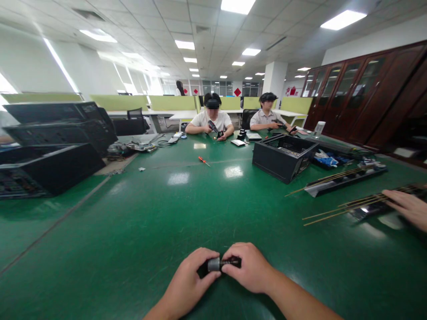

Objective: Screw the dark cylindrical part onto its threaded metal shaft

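Near the front edge of the green table, my left hand [188,278] is closed around a short grey metal cylinder [214,265], thumb below and fingers above. My right hand [251,269] pinches a dark ribbed rod [230,263], which looks like a thick screw or a spring-wound shaft. Rod and cylinder lie in one line, end to end. Whether they are joined or only touching I cannot tell. My fingers hide part of both pieces.
A green table [150,222] spreads ahead, with an orange screwdriver [203,160] on it. Black computer cases [46,173] stand left, another case [283,155] right. Long thin rods [330,214] lie beside another person's hand [408,206]. Two people [210,124] sit opposite.
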The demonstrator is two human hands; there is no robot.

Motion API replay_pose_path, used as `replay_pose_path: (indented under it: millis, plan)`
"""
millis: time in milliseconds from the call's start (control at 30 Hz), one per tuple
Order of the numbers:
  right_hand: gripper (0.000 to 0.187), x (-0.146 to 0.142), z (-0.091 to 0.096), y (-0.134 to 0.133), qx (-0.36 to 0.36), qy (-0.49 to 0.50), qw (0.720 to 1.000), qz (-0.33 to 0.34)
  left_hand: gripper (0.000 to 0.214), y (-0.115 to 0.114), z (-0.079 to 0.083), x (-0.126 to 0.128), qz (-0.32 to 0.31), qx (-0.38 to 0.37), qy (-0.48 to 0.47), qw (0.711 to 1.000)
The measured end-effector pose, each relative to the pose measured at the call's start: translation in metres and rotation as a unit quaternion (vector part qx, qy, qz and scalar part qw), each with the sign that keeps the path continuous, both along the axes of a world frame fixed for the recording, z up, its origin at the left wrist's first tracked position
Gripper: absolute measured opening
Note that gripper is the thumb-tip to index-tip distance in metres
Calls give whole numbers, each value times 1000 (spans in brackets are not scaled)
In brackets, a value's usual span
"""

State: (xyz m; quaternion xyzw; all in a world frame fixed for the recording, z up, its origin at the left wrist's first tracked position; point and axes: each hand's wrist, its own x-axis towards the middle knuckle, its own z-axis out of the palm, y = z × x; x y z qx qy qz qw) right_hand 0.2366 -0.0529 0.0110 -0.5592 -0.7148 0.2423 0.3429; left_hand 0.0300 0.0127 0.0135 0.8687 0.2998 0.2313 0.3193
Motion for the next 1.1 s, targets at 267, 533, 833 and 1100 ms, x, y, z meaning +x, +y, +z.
replay_pose_path:
  millis: [267,533,833,1100]
  plan:
    - [9,0,1,-1,0,-9,1000,-4,24,-1,2,0,13,11,-9,1000]
    - [9,2,1,-1,-2,-9,1000,-3,26,0,-1,0,15,15,-7,1000]
    - [8,0,0,-1,-7,-15,1000,-24,24,-1,-1,1,20,16,-12,1000]
    - [7,0,-1,1,-8,-14,1000,-25,25,-2,2,2,18,14,-9,1000]
